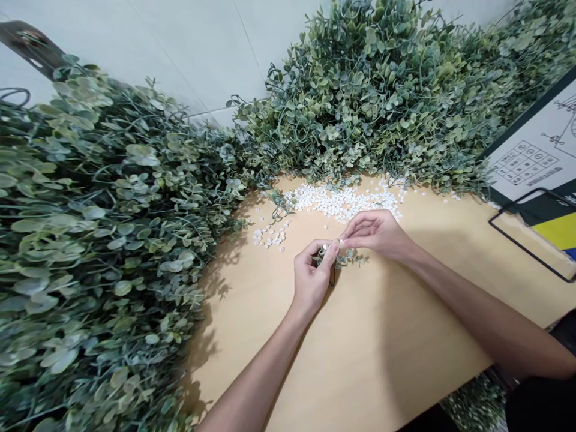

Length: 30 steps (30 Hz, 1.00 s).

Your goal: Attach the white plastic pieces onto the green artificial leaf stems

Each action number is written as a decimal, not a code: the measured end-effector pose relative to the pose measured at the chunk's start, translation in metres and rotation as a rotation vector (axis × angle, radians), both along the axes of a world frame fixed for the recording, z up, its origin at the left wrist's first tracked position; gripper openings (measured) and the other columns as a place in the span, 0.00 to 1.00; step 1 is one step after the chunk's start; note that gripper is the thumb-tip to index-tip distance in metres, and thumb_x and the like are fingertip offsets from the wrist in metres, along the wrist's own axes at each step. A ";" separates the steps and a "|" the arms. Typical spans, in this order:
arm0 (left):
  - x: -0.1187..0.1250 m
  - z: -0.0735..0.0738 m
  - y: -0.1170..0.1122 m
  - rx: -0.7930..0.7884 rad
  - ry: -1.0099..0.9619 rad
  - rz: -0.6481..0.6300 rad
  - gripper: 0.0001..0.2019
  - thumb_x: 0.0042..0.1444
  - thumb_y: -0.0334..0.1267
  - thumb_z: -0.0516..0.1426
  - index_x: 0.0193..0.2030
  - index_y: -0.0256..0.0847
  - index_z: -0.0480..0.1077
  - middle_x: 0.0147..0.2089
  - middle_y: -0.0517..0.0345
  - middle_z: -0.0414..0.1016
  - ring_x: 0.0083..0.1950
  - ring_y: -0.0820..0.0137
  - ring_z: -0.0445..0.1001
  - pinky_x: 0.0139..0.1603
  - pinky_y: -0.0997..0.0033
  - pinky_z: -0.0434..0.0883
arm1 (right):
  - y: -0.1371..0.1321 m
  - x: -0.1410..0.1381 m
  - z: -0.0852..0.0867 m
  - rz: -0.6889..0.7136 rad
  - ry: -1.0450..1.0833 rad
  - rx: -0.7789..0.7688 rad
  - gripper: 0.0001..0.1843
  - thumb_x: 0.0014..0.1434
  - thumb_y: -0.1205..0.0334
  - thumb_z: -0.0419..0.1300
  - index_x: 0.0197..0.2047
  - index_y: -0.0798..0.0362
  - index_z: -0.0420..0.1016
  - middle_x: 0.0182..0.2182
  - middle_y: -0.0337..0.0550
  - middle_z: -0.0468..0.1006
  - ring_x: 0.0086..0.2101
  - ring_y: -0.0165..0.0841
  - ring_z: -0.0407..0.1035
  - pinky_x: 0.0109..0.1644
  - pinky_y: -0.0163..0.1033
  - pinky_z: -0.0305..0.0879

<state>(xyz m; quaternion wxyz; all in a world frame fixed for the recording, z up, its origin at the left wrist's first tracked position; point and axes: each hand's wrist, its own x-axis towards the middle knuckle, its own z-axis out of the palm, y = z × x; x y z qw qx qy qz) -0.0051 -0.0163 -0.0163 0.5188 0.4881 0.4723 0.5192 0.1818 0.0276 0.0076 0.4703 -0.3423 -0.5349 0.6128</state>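
Observation:
My left hand (pixel 314 270) is closed on a small green leafy sprig (pixel 344 259), pinched between thumb and forefinger over the table. Its leaves stick out to the right, below my fingers, and a thin stem hangs down. My right hand (pixel 375 233) meets it from the right, thumb and fingertips pinched on a small white piece (pixel 341 242) at the sprig. Another white piece (pixel 324 246) shows at my left forefinger. Just beyond my hands lies a spread pile of small white pieces (pixel 335 201). A smaller scatter of white pieces (pixel 270 235) is to the left.
Dense heaps of green artificial foliage (pixel 112 252) line the left side, and more foliage (pixel 373 96) stands along the back wall. A loose sprig (pixel 281 204) lies beside the pile. On the right are a printed board (pixel 535 156) and a black wire frame (pixel 531 243) on the wooden table (pixel 342 354).

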 end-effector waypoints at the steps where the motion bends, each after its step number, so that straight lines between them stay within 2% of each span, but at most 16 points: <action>1: 0.000 0.000 0.000 0.001 0.003 0.001 0.15 0.60 0.50 0.67 0.37 0.38 0.79 0.30 0.58 0.74 0.33 0.72 0.71 0.35 0.74 0.68 | 0.000 -0.001 -0.001 0.001 -0.003 -0.003 0.20 0.40 0.59 0.83 0.33 0.55 0.82 0.32 0.43 0.87 0.34 0.35 0.83 0.44 0.39 0.82; 6: 0.002 0.000 -0.001 -0.010 -0.006 0.007 0.16 0.59 0.51 0.67 0.36 0.39 0.78 0.30 0.59 0.73 0.32 0.72 0.70 0.32 0.75 0.67 | -0.001 -0.002 0.000 0.014 -0.003 -0.023 0.20 0.39 0.59 0.83 0.33 0.55 0.82 0.32 0.43 0.87 0.34 0.35 0.83 0.45 0.41 0.82; 9: 0.004 0.000 0.000 -0.019 -0.093 0.019 0.16 0.60 0.51 0.67 0.37 0.39 0.78 0.30 0.60 0.71 0.29 0.75 0.66 0.28 0.77 0.65 | 0.003 0.003 0.005 -0.050 0.022 -0.014 0.23 0.39 0.59 0.83 0.37 0.54 0.82 0.35 0.44 0.87 0.37 0.36 0.83 0.48 0.43 0.82; 11: 0.005 0.001 0.000 -0.027 -0.145 0.042 0.15 0.60 0.52 0.66 0.41 0.41 0.78 0.31 0.61 0.72 0.27 0.76 0.65 0.26 0.77 0.66 | 0.009 0.010 0.008 -0.195 0.027 0.029 0.24 0.42 0.55 0.82 0.40 0.53 0.82 0.36 0.44 0.86 0.38 0.37 0.83 0.48 0.45 0.82; 13: 0.006 0.003 0.001 -0.032 -0.130 0.072 0.17 0.57 0.51 0.69 0.47 0.42 0.79 0.35 0.59 0.75 0.29 0.76 0.68 0.28 0.77 0.69 | 0.016 0.018 0.008 -0.396 -0.015 0.100 0.23 0.47 0.50 0.80 0.41 0.52 0.81 0.36 0.44 0.84 0.37 0.37 0.81 0.45 0.45 0.82; 15: 0.007 0.005 0.001 -0.039 -0.086 0.089 0.22 0.50 0.48 0.73 0.49 0.42 0.79 0.40 0.57 0.79 0.34 0.73 0.73 0.32 0.75 0.72 | 0.021 0.025 0.006 -0.558 -0.128 0.200 0.19 0.52 0.49 0.76 0.40 0.52 0.80 0.36 0.44 0.83 0.37 0.37 0.79 0.43 0.44 0.81; 17: 0.007 0.007 0.000 -0.051 -0.053 0.084 0.24 0.45 0.44 0.76 0.47 0.42 0.78 0.39 0.58 0.79 0.36 0.71 0.75 0.34 0.74 0.73 | 0.023 0.030 0.002 -0.621 -0.307 0.316 0.14 0.57 0.51 0.72 0.41 0.51 0.80 0.37 0.45 0.83 0.38 0.38 0.78 0.44 0.44 0.78; 20: 0.009 0.010 -0.001 -0.058 -0.033 0.082 0.22 0.44 0.42 0.76 0.44 0.42 0.76 0.37 0.61 0.79 0.36 0.72 0.75 0.35 0.74 0.73 | 0.023 0.035 -0.004 -0.565 -0.614 0.505 0.07 0.63 0.59 0.65 0.44 0.50 0.81 0.38 0.45 0.84 0.38 0.39 0.78 0.47 0.45 0.75; 24: 0.009 0.010 -0.001 -0.050 -0.042 0.077 0.20 0.47 0.44 0.75 0.43 0.43 0.74 0.36 0.61 0.78 0.35 0.73 0.75 0.36 0.74 0.74 | 0.023 0.038 -0.014 -0.435 -0.894 0.690 0.10 0.65 0.65 0.62 0.49 0.50 0.80 0.39 0.47 0.85 0.44 0.43 0.76 0.55 0.49 0.71; 27: 0.008 0.008 -0.001 -0.025 -0.051 0.066 0.18 0.50 0.45 0.73 0.41 0.42 0.72 0.34 0.62 0.75 0.34 0.73 0.74 0.35 0.74 0.74 | 0.026 0.039 -0.021 -0.374 -1.024 0.722 0.11 0.67 0.64 0.60 0.51 0.50 0.80 0.42 0.48 0.86 0.47 0.46 0.75 0.57 0.52 0.67; 30: 0.008 0.006 -0.001 -0.002 -0.068 0.074 0.17 0.52 0.44 0.73 0.40 0.42 0.71 0.36 0.62 0.76 0.36 0.74 0.75 0.37 0.76 0.74 | 0.027 0.039 -0.025 -0.342 -1.060 0.707 0.10 0.70 0.65 0.58 0.50 0.50 0.80 0.45 0.47 0.86 0.47 0.46 0.74 0.58 0.52 0.65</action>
